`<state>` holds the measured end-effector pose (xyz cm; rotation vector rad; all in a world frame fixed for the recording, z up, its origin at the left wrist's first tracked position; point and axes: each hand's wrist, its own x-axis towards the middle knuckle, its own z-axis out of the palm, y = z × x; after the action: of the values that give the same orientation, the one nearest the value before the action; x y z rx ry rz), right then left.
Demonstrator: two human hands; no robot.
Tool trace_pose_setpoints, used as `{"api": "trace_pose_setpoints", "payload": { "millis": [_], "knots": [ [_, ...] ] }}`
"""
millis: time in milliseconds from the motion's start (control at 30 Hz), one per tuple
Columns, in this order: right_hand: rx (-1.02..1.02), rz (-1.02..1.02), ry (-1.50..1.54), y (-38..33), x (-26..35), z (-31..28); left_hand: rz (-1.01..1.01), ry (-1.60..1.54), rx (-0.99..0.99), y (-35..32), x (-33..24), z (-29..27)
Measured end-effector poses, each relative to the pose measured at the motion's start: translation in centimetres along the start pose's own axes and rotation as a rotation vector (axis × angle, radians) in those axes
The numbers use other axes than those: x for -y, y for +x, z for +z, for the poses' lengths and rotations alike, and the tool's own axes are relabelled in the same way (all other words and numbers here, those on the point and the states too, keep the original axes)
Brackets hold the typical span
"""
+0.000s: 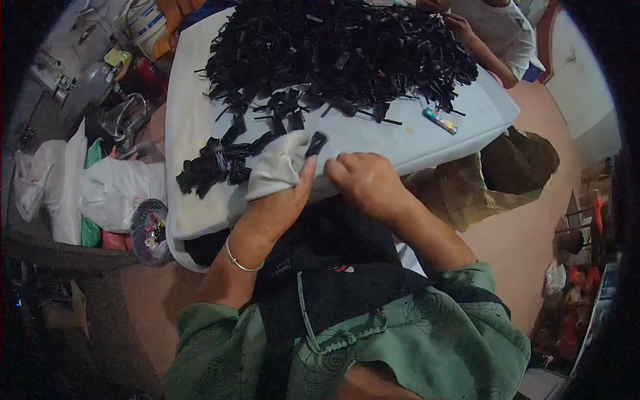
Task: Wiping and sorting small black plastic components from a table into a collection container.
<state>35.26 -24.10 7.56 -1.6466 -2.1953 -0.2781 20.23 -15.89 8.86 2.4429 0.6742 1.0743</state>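
My left hand (pixel 283 167) has a whitish glove or cloth over it, with the thumb bare. It pinches a small black plastic piece (pixel 317 143), which sticks up above the thumb. Just right of it, at the table's near edge, my right hand (pixel 365 179) is closed with its fingers curled under. What those fingers hold, if anything, is hidden. A small group of black plastic pieces (pixel 217 163) lies left of my left hand. Beyond both hands spreads a large heap of similar black pieces (pixel 347 57), many with thin stems.
The pieces lie on a white-topped table (pixel 193 87). A colourful small packet (pixel 440 121) rests near its right edge. A brown sack (pixel 460 190) stands open at the right. White bags (pixel 123 190) and a round basket (pixel 151 233) are left. Another person's arm (pixel 483 50) reaches in at the far right.
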Motion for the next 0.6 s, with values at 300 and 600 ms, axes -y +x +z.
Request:
{"api": "trace_pose_setpoints", "payload": {
  "millis": [300, 600],
  "knots": [
    [-0.163, 0.541, 1.045, 0.9, 1.6, 0.9, -0.491, -0.634, 0.197, -1.3, -0.6, -1.3],
    [-0.144, 0.306, 0.955, 0.9, 2.4, 1.2, -0.512, -0.403, 0.201, -1.9, -1.4, -1.5]
  ]
}}
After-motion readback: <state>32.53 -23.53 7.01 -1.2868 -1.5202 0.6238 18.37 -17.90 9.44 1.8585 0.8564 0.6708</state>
